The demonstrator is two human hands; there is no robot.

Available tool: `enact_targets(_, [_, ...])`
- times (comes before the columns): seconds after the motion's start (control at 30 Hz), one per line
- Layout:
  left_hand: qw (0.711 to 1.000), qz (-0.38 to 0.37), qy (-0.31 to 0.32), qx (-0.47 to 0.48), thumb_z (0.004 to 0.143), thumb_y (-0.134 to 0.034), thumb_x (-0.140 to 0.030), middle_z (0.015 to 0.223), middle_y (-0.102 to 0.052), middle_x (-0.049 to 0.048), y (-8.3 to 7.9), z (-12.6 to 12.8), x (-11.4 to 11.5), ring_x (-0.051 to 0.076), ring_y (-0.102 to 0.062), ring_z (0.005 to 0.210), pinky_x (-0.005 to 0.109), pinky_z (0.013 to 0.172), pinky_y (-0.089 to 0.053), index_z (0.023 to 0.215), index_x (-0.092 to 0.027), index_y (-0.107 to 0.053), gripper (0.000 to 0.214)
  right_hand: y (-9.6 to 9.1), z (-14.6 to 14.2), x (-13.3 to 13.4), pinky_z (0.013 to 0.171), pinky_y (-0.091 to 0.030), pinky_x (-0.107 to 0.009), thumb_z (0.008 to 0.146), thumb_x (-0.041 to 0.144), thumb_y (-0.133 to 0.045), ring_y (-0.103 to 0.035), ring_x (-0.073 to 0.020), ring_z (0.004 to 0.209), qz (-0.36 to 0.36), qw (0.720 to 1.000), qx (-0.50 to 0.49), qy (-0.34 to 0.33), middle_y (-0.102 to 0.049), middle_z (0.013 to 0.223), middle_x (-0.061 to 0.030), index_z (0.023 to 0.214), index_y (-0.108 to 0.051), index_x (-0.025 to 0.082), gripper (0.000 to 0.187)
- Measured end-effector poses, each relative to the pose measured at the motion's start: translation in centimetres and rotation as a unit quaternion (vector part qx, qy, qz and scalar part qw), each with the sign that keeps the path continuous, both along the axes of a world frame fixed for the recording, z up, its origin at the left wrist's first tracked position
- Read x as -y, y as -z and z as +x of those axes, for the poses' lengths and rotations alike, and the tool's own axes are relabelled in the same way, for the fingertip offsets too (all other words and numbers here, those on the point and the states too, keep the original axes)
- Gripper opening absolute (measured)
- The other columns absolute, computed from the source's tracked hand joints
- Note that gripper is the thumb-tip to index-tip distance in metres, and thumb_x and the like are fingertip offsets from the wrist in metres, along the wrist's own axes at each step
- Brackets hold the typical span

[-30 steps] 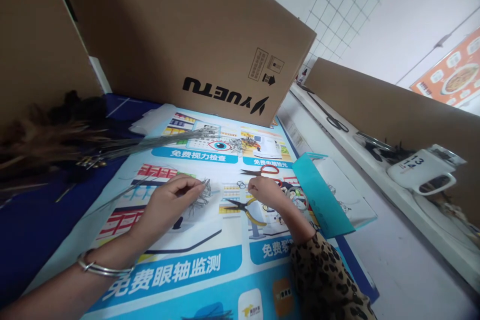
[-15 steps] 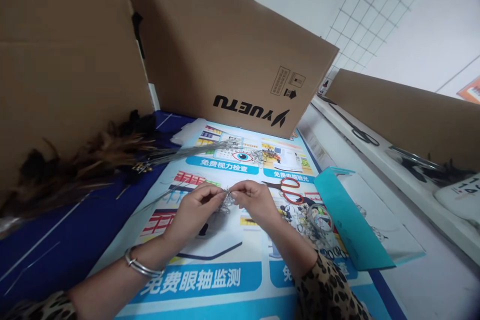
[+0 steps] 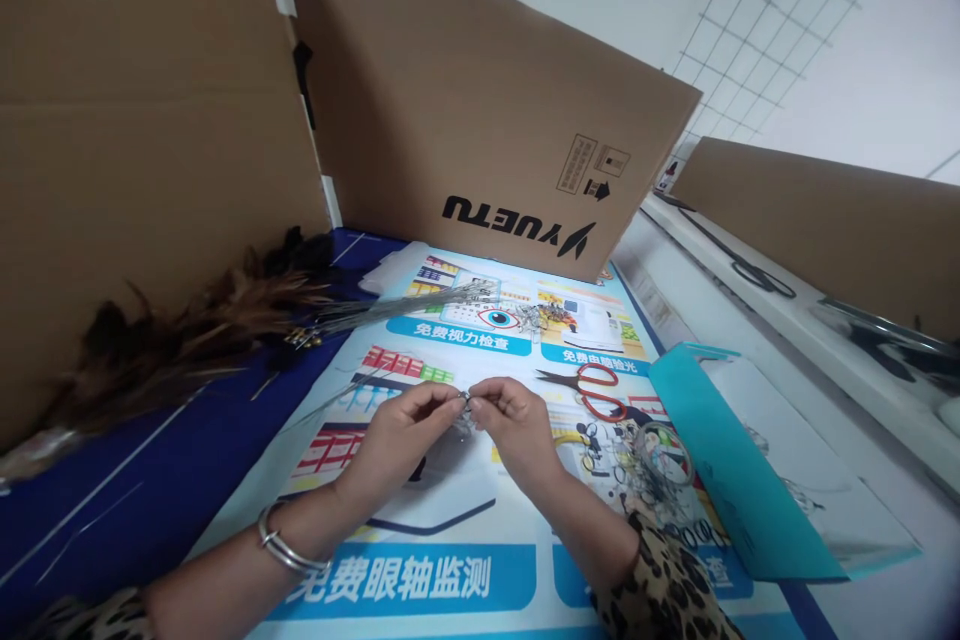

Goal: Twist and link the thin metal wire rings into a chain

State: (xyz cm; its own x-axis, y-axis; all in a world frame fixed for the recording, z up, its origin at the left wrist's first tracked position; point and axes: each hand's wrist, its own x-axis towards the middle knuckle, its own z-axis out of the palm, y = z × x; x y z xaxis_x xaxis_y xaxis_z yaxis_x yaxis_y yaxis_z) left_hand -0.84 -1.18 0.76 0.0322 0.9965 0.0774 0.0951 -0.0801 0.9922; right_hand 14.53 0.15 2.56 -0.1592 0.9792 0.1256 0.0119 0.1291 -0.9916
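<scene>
My left hand [image 3: 409,432] and my right hand [image 3: 517,428] meet over the printed sheet, both closed in a pinch. Between their fingertips is a small tangle of silvery wire [image 3: 463,422], partly hidden by the fingers. Its exact kind is too small to make out. To the right of my right hand lie scissors [image 3: 604,392] with orange-red handles, blades apart and pointing left. Just beyond my right wrist is a pile of small rings and wire trinkets [image 3: 637,465].
A bundle of thin wires [image 3: 397,306] lies at the back, beside brown feathers [image 3: 180,335] on the left. Behind stands a cardboard panel [image 3: 465,100]. On the right are a teal folder [image 3: 739,465] and a white ledge [image 3: 825,315] with another pair of scissors [image 3: 761,277].
The whole view has shifted a little, so things sit further right. Both hands still pinch the wire tangle, with the fingertips drawn slightly closer together.
</scene>
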Motion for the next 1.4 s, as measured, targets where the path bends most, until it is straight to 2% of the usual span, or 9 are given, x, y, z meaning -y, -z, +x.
enact_targets(0.17, [1.0, -0.01, 0.007, 0.018, 0.078, -0.062, -0.039, 0.08, -0.064, 0.0023, 0.17, 0.06, 0.08, 0.018, -0.056, 0.074, 0.027, 0.066, -0.044, 0.086, -0.019, -0.064, 0.022, 0.27, -0.03, 0.11, 0.06, -0.046, -0.024, 0.074, 0.025, -0.065, -0.055, -0.0124, 0.063, 0.014, 1.0, -0.002, 0.015, -0.062, 0.07, 0.0007, 0.085, -0.066, 0.019, 0.012])
enact_targets(0.43, [0.998, -0.013, 0.028, 0.052, 0.08, -0.059, -0.035, 0.084, -0.065, 0.0032, 0.35, -0.07, 0.14, 0.018, -0.057, 0.077, 0.027, 0.069, -0.045, 0.09, -0.019, -0.065, 0.02, 0.26, -0.14, 0.05, 0.058, -0.046, -0.024, 0.071, 0.024, -0.067, -0.055, -0.0124, 0.061, -0.009, 1.0, -0.016, 0.024, -0.062, 0.068, 0.0008, 0.082, -0.067, 0.018, 0.013])
enact_targets(0.73, [0.998, -0.024, 0.023, 0.06, 0.076, -0.062, -0.034, 0.077, -0.062, 0.0017, 0.06, 0.22, 0.11, 0.016, -0.055, 0.07, 0.025, 0.063, -0.043, 0.086, -0.018, -0.064, 0.019, 0.46, -0.07, 0.07, 0.058, -0.045, -0.023, 0.072, 0.022, -0.066, -0.055, -0.0116, 0.06, 0.004, 1.0, -0.014, 0.022, -0.061, 0.066, 0.0014, 0.082, -0.066, 0.018, 0.011])
enact_targets(1.1, [0.999, -0.013, 0.016, 0.041, 0.077, -0.062, -0.035, 0.074, -0.061, 0.0007, 0.23, 0.17, -0.02, 0.016, -0.055, 0.069, 0.024, 0.062, -0.043, 0.082, -0.018, -0.063, 0.017, 0.01, 0.17, 0.38, 0.069, -0.049, -0.027, 0.076, 0.022, -0.062, -0.061, -0.0159, 0.074, 0.046, 0.996, 0.07, 0.026, -0.067, 0.079, -0.0015, 0.088, -0.066, 0.02, 0.013])
enact_targets(1.27, [0.999, -0.017, 0.018, 0.047, 0.077, -0.062, -0.035, 0.073, -0.06, -0.0002, 0.21, 0.15, -0.08, 0.015, -0.053, 0.068, 0.024, 0.062, -0.042, 0.081, -0.019, -0.063, 0.017, -0.07, 0.41, 0.33, 0.065, -0.049, -0.026, 0.077, 0.021, -0.06, -0.061, -0.0148, 0.07, 0.058, 0.994, 0.094, 0.016, -0.067, 0.077, -0.0001, 0.088, -0.066, 0.021, 0.012])
enact_targets(1.4, [0.998, -0.023, 0.033, 0.052, 0.079, -0.061, -0.036, 0.069, -0.057, -0.0013, 0.21, 0.12, -0.17, 0.014, -0.05, 0.066, 0.023, 0.06, -0.04, 0.079, -0.018, -0.063, 0.017, -0.52, 0.59, 0.36, 0.068, -0.049, -0.026, 0.08, 0.019, -0.057, -0.062, -0.0147, 0.072, 0.129, 0.976, 0.176, 0.024, -0.069, 0.08, 0.0004, 0.088, -0.067, 0.023, 0.013])
